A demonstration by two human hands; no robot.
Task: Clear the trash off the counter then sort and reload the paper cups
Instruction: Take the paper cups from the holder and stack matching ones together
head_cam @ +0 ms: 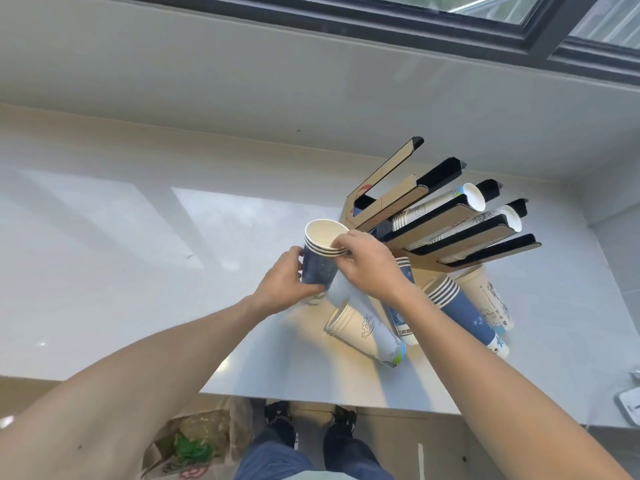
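Left hand [284, 282] grips blue cup stack [320, 258] — right hand [363, 261] pinches rim.

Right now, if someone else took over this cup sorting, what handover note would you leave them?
Left hand grips the upright dark blue nested paper cup stack by its side; right hand pinches its rim.
Cardboard-and-black slotted cup holder: two slots loaded with white cups, the others look empty.
Loose stacks of blue and white paper cups lie on the pale counter.
No trash shows on the counter; a brown paper bag sits on the floor.
Left: sort the stacks, fill the slots.
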